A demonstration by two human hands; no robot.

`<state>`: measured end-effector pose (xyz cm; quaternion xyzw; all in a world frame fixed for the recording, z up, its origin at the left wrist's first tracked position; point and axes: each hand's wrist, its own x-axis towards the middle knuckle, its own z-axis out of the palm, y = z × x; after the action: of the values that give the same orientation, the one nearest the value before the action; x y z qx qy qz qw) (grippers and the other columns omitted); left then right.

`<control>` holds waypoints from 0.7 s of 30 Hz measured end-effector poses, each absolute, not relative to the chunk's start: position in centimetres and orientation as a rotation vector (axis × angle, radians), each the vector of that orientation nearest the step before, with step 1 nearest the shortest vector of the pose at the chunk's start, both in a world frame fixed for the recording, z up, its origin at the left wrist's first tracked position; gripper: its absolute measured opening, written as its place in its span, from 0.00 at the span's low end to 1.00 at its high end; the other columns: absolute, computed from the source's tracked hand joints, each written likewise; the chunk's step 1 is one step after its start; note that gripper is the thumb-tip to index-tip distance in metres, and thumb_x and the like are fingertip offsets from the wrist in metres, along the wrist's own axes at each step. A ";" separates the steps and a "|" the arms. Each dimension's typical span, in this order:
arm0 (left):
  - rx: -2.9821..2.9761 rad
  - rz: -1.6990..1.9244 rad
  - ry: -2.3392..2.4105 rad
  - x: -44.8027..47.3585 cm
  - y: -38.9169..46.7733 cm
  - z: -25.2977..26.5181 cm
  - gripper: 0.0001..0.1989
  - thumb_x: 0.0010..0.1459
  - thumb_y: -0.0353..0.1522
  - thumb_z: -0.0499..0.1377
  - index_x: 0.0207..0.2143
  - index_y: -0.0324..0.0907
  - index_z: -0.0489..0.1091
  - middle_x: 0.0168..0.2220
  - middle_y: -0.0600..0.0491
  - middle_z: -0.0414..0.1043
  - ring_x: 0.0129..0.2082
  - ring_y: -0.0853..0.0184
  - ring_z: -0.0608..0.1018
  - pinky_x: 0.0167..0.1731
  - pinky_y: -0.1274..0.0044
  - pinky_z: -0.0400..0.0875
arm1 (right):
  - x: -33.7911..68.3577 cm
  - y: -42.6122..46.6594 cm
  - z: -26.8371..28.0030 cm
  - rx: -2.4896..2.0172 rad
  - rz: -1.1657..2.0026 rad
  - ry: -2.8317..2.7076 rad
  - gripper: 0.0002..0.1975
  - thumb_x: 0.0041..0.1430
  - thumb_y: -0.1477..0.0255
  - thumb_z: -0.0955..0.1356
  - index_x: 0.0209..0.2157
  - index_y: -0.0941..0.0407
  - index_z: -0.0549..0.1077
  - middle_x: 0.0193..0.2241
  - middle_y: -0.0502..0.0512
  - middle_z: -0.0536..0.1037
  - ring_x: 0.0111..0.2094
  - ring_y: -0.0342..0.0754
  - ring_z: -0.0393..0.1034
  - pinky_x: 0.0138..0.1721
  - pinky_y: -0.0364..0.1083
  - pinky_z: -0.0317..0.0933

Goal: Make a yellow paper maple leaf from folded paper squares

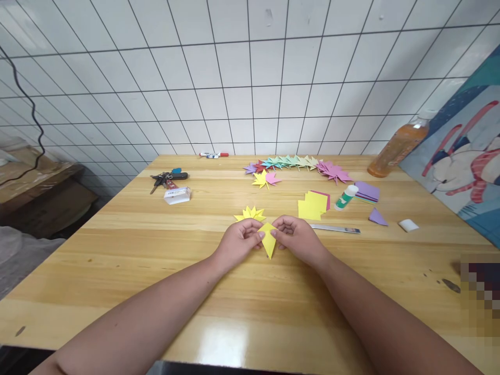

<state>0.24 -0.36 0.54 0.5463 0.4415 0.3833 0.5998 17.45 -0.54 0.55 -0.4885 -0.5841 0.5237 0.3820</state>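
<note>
A small yellow sheet of paper (269, 244), folded into a kite shape with its point toward me, is held between both hands. My left hand (242, 238) pinches its left edge with thumb and fingers. On the opposite edge, my right hand (297, 237) grips it the same way, thumb on top. Just behind my left hand lies a yellow folded paper piece (250, 213) with several pointed tips. Close to my right hand is a flat metal strip, perhaps a ruler or blade (338, 229), partly hidden by that hand.
Yellow paper squares (310, 207), a glue stick (346, 198) and purple paper squares (367, 191) lie to the right. Behind are colourful folded paper leaves (291, 162). Keys (169, 178), a small box (177, 195) and a marker (213, 154) are left; a bottle (400, 147) stands right.
</note>
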 end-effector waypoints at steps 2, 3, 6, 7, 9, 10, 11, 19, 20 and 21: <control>1.244 0.900 0.992 0.2 -0.3 0.5 0.18 0.43 0.40 0.65 0.31 0.38 0.67 0.23 0.55 0.71 0.22 0.72 0.73 0.25 0.80 0.67 | 17.6 -0.5 0.6 -1.228 1.362 -1.473 0.12 0.48 0.64 0.69 0.32 0.57 0.69 0.25 0.49 0.69 0.26 0.42 0.66 0.24 0.40 0.65; 1.232 0.913 0.978 0.2 -0.3 0.5 0.18 0.43 0.40 0.66 0.31 0.38 0.67 0.22 0.56 0.70 0.21 0.72 0.73 0.24 0.80 0.67 | 17.6 -0.5 0.6 -1.210 1.396 -1.457 0.13 0.48 0.64 0.69 0.33 0.57 0.69 0.25 0.48 0.69 0.26 0.42 0.66 0.24 0.40 0.65; 1.207 0.930 0.955 0.1 -0.2 0.4 0.17 0.43 0.38 0.66 0.32 0.38 0.67 0.21 0.57 0.69 0.21 0.73 0.72 0.23 0.81 0.67 | 17.9 -0.5 0.7 -1.131 1.509 -1.416 0.14 0.49 0.65 0.70 0.36 0.56 0.68 0.25 0.47 0.68 0.26 0.41 0.67 0.26 0.40 0.66; 1.205 0.923 0.956 0.1 -0.2 0.4 0.17 0.43 0.38 0.66 0.32 0.38 0.67 0.21 0.57 0.70 0.21 0.73 0.72 0.23 0.81 0.67 | 18.0 -0.5 0.7 -1.100 1.532 -1.410 0.14 0.49 0.65 0.70 0.36 0.56 0.68 0.25 0.47 0.68 0.26 0.41 0.67 0.27 0.41 0.66; 1.205 0.909 0.966 0.1 -0.2 0.5 0.16 0.43 0.37 0.66 0.32 0.38 0.68 0.23 0.57 0.70 0.22 0.73 0.73 0.24 0.80 0.68 | 18.2 -0.4 0.8 -1.054 1.559 -1.412 0.13 0.49 0.64 0.70 0.35 0.56 0.70 0.26 0.47 0.69 0.27 0.41 0.68 0.29 0.41 0.66; 1.204 0.906 0.971 0.0 -0.2 0.5 0.16 0.42 0.37 0.66 0.31 0.38 0.68 0.23 0.56 0.70 0.22 0.73 0.73 0.24 0.80 0.68 | 18.2 -0.4 0.8 -1.042 1.571 -1.417 0.12 0.49 0.64 0.70 0.33 0.56 0.70 0.27 0.48 0.70 0.28 0.41 0.68 0.29 0.41 0.66; 1.203 0.902 0.974 0.0 -0.1 0.6 0.15 0.42 0.37 0.66 0.31 0.38 0.68 0.24 0.56 0.71 0.22 0.73 0.73 0.24 0.80 0.68 | 18.2 -0.4 0.9 -1.040 1.584 -1.421 0.12 0.48 0.63 0.70 0.32 0.56 0.70 0.27 0.48 0.71 0.28 0.41 0.68 0.30 0.41 0.66; 1.082 0.775 0.956 -0.5 0.4 0.6 0.19 0.48 0.44 0.61 0.33 0.38 0.70 0.23 0.53 0.72 0.24 0.70 0.75 0.27 0.79 0.70 | 18.0 -0.4 0.6 -1.093 1.359 -1.575 0.08 0.51 0.66 0.67 0.29 0.57 0.72 0.25 0.49 0.70 0.26 0.41 0.65 0.30 0.43 0.66; 1.097 0.750 0.982 -0.4 0.5 0.5 0.19 0.48 0.45 0.61 0.32 0.37 0.70 0.22 0.52 0.72 0.23 0.70 0.75 0.26 0.79 0.70 | 18.0 -0.4 0.5 -1.097 1.307 -1.616 0.08 0.51 0.67 0.67 0.29 0.57 0.72 0.26 0.50 0.71 0.26 0.42 0.65 0.30 0.43 0.65; 1.120 0.731 1.008 -0.4 0.5 0.5 0.19 0.47 0.46 0.61 0.30 0.37 0.70 0.21 0.52 0.72 0.22 0.71 0.75 0.26 0.80 0.70 | 18.0 -0.4 0.5 -1.102 1.262 -1.652 0.07 0.51 0.68 0.66 0.29 0.56 0.73 0.26 0.50 0.72 0.27 0.42 0.66 0.31 0.43 0.65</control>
<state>-0.36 0.48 0.47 0.4967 0.4471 0.3243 0.6695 18.00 -0.40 0.48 -0.4324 -0.6483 0.4951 0.3843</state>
